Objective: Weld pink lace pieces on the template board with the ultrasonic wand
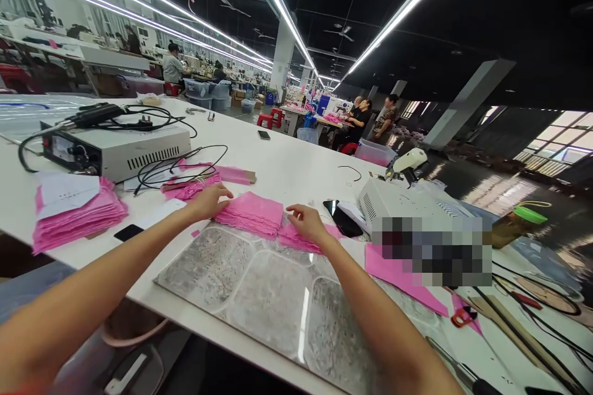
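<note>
My left hand (210,200) rests with curled fingers on the left edge of a stack of pink fabric pieces (252,215) lying at the far edge of a clear plastic sheet (273,296). My right hand (306,223) lies on a second, lower pile of pink pieces (291,238) just to the right, fingers bent and pinching at its top layer. Both forearms reach in from the lower corners over the sheet.
A grey control box (115,151) with black cables stands at the left, with another pink stack (76,216) under white paper in front of it. A white machine (398,203) and a black phone (340,219) sit to the right. Red snips (463,316), a ruler and wires lie at far right. Other workers sit in the background.
</note>
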{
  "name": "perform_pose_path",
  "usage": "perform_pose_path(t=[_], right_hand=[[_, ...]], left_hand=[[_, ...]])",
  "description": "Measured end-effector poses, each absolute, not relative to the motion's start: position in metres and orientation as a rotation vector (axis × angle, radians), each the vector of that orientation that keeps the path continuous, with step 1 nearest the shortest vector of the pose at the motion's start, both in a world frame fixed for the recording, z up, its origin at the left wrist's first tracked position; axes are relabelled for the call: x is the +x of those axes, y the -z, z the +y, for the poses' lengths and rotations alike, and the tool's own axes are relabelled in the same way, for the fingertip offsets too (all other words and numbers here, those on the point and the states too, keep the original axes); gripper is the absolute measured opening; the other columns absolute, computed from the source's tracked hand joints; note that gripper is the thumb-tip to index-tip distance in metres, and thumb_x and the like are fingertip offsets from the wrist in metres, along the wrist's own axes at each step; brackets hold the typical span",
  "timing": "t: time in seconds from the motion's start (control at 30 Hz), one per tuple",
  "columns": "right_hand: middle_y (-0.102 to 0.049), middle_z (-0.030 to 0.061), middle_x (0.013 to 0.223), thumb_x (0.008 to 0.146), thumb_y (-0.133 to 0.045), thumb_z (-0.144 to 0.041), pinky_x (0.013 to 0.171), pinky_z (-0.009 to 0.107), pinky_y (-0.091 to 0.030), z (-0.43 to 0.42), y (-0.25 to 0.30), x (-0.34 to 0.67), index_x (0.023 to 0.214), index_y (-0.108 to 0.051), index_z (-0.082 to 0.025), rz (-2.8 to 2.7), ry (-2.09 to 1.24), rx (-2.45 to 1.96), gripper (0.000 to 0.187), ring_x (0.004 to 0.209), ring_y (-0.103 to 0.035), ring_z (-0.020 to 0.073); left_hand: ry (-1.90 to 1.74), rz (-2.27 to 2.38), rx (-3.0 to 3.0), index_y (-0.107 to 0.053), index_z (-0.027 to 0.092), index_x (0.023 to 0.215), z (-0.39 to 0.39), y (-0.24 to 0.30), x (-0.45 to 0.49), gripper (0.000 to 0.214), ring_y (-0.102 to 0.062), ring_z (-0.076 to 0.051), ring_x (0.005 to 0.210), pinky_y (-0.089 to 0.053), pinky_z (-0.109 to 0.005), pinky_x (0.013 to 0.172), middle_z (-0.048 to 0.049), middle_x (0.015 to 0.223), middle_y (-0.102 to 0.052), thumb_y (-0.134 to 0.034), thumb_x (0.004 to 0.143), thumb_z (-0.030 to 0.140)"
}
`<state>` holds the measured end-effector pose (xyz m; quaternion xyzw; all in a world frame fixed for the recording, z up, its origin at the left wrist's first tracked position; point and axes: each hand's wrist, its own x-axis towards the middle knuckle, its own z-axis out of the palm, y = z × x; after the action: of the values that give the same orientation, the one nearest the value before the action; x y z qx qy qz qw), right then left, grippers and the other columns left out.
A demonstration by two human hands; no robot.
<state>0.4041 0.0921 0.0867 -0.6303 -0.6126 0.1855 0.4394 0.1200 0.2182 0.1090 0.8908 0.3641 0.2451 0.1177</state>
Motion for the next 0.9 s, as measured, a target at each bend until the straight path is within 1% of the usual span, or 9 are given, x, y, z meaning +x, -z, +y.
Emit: perform_pose_path(t=[0.1, 0.2, 0.3, 0.37, 0.43, 0.47, 0.5, 0.6, 0.9], right_hand=[[-0.066, 0.0012, 0.068, 0.072, -0.056, -0.034, 0.062, 0.027, -0.041, 0.067, -0.079, 0.431, 0.078, -0.071, -0.019, -1.425, -0.493, -1.608, 0.022, 0.061, -0.053, 0.0129], [-0.063, 0.0015, 0.063, 0.067, -0.058, -0.035, 0.058, 0.027, -0.038, 0.047, -0.073, 0.454, 0.072, -0.069, -0.017, -1.359, -0.535, -1.649, 0.022, 0.058, -0.051, 0.0127], [-0.063, 0.0008, 0.061, 0.063, -0.06, -0.033, 0.055, 0.026, -0.037, 0.035, -0.064, 0.461, 0.074, -0.069, -0.016, -1.324, -0.593, -1.66, 0.022, 0.055, -0.049, 0.0112], [-0.063, 0.0006, 0.062, 0.063, -0.06, -0.033, 0.054, 0.025, -0.037, 0.031, -0.058, 0.46, 0.078, -0.069, -0.015, -1.308, -0.631, -1.651, 0.025, 0.054, -0.049, 0.0107], [-0.063, 0.0004, 0.063, 0.063, -0.059, -0.033, 0.055, 0.025, -0.038, 0.03, -0.054, 0.459, 0.08, -0.069, -0.015, -1.289, -0.655, -1.635, 0.026, 0.055, -0.05, 0.0105], [-0.063, 0.0003, 0.063, 0.064, -0.059, -0.032, 0.055, 0.025, -0.038, 0.03, -0.052, 0.458, 0.081, -0.069, -0.015, -1.279, -0.663, -1.627, 0.026, 0.056, -0.05, 0.0105], [-0.064, 0.0003, 0.064, 0.064, -0.06, -0.032, 0.056, 0.025, -0.039, 0.03, -0.051, 0.458, 0.082, -0.068, -0.015, -1.268, -0.671, -1.617, 0.026, 0.057, -0.051, 0.0105], [-0.064, 0.0004, 0.067, 0.063, -0.061, -0.03, 0.058, 0.025, -0.04, 0.03, -0.05, 0.459, 0.082, -0.068, -0.016, -1.245, -0.694, -1.587, 0.025, 0.059, -0.052, 0.011], [-0.063, -0.0005, 0.068, 0.062, -0.061, -0.027, 0.062, 0.026, -0.042, 0.029, -0.047, 0.461, 0.082, -0.068, -0.016, -1.24, -0.715, -1.533, 0.024, 0.061, -0.053, 0.011]], left_hand=[[-0.652, 0.889, 2.706, -0.072, 0.018, 0.094, 0.197, -0.106, 0.149, 0.028, -0.061, -0.023, 0.101, -0.045, -0.036, 0.095, -0.0083, 0.108, -0.066, -0.049, 0.086, 0.033], [-0.515, 0.603, 2.793, -0.072, 0.022, 0.101, 0.171, -0.105, 0.204, 0.026, -0.059, -0.018, 0.109, -0.042, -0.029, 0.1, -0.0044, 0.119, -0.065, -0.049, 0.089, 0.024], [-0.388, 0.357, 2.859, -0.068, 0.027, 0.112, 0.15, -0.101, 0.257, 0.038, -0.054, -0.015, 0.119, -0.039, -0.025, 0.103, 0.0003, 0.129, -0.061, -0.049, 0.085, 0.008], [-0.292, 0.249, 2.899, -0.069, 0.028, 0.107, 0.143, -0.098, 0.278, 0.038, -0.056, -0.014, 0.115, -0.041, -0.025, 0.1, 0.0019, 0.122, -0.066, -0.054, 0.081, 0.004], [-0.214, 0.22, 2.938, -0.069, 0.022, 0.1, 0.142, -0.096, 0.284, 0.023, -0.06, -0.016, 0.106, -0.045, -0.03, 0.096, -0.0009, 0.111, -0.068, -0.059, 0.083, 0.01], [-0.189, 0.238, 2.956, -0.068, 0.019, 0.097, 0.143, -0.096, 0.283, 0.014, -0.061, -0.017, 0.102, -0.047, -0.034, 0.094, -0.0028, 0.106, -0.068, -0.061, 0.086, 0.016], [-0.172, 0.271, 2.973, -0.066, 0.016, 0.097, 0.145, -0.096, 0.279, 0.012, -0.062, -0.017, 0.098, -0.049, -0.037, 0.092, -0.0044, 0.104, -0.067, -0.06, 0.09, 0.023], [-0.129, 0.385, 3.011, -0.063, 0.014, 0.1, 0.151, -0.1, 0.266, 0.023, -0.062, -0.018, 0.094, -0.051, -0.041, 0.088, -0.0063, 0.103, -0.065, -0.057, 0.094, 0.035], [0.002, 0.476, 2.969, -0.059, 0.015, 0.114, 0.155, -0.098, 0.267, 0.028, -0.062, -0.019, 0.098, -0.053, -0.04, 0.085, -0.0081, 0.114, -0.061, -0.057, 0.094, 0.034]])
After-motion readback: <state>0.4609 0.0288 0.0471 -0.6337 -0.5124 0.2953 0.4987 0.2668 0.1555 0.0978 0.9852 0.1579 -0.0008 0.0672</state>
